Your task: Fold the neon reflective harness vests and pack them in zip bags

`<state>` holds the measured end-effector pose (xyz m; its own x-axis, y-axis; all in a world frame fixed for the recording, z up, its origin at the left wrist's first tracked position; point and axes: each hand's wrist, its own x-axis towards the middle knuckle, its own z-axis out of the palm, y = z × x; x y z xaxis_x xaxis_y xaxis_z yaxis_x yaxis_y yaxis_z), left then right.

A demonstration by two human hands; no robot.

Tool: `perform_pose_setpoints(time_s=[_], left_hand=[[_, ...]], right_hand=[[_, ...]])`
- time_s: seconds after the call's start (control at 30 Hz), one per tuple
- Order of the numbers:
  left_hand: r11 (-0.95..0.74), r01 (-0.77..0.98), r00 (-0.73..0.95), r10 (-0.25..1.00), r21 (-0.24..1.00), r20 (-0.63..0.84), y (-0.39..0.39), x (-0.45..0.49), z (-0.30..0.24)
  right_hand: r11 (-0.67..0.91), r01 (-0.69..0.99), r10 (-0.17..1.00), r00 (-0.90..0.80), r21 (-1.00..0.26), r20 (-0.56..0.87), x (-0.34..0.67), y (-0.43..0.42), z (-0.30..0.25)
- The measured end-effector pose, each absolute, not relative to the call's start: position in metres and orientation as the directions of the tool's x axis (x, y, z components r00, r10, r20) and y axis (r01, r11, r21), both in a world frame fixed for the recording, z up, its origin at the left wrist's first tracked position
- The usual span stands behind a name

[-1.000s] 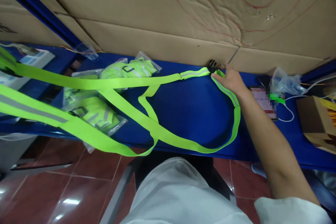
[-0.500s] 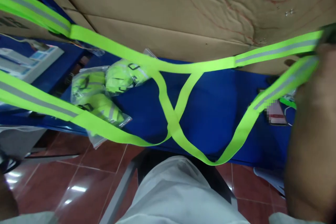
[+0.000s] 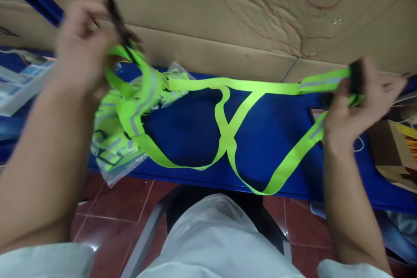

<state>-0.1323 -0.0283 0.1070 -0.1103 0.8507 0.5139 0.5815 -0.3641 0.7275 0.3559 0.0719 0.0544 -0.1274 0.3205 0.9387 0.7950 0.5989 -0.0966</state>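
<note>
A neon yellow-green reflective harness [image 3: 228, 132] with grey stripes hangs between my hands, its straps crossing in the middle above the blue table. My left hand [image 3: 86, 39], somewhat blurred, is closed on its left end, where a black strap piece [image 3: 117, 21] sticks up. At the other end, my right hand [image 3: 353, 104] pinches the harness by a black part [image 3: 355, 79], with some fingers stretched outward. Behind the harness's left side lie clear plastic bags [image 3: 115, 152] of folded neon harnesses, partly covered by the straps.
Brown cardboard [image 3: 195, 4] stands along the back of the blue table [image 3: 182, 126]. A white tray-like object [image 3: 26, 82] is at the left. On the right, an open cardboard box [image 3: 389, 152] holds orange-yellow items, and a phone-like object [image 3: 316, 113] lies partly hidden behind the harness.
My hands have come inward, my left hand entering view from beyond the left edge. The harness has gone slack, its left straps gathering into loops near my left hand.
</note>
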Motion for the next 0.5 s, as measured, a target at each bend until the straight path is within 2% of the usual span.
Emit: perform_pose_setpoints(time_s=[0.03, 0.1, 0.2, 0.33, 0.5], left_hand=[[-0.354, 0.529, -0.129, 0.865, 0.771, 0.486, -0.025, -0.119, 0.098], [-0.283, 0.537, -0.008, 0.94, 0.794, 0.341, -0.018, -0.082, 0.081], [-0.314, 0.527, 0.135, 0.948, 0.79, 0.287, -0.011, -0.02, 0.061], [-0.316, 0.539, 0.143, 0.948, 0.781, 0.284, -0.01, 0.028, 0.038], [-0.268, 0.525, 0.102, 0.962, 0.808, 0.253, -0.019, 0.036, 0.011]], right_hand=[[0.613, 0.789, 0.318, -0.2, -0.04, 0.927, 0.343, 0.065, 0.049], [0.655, 0.755, 0.323, -0.329, 0.042, 0.887, 0.322, 0.053, 0.035], [0.673, 0.729, 0.384, -0.484, 0.12, 0.786, 0.298, 0.041, 0.016], [0.718, 0.688, 0.412, -0.538, 0.101, 0.736, 0.283, 0.028, -0.002], [0.726, 0.685, 0.452, -0.536, 0.055, 0.713, 0.285, 0.019, -0.009]])
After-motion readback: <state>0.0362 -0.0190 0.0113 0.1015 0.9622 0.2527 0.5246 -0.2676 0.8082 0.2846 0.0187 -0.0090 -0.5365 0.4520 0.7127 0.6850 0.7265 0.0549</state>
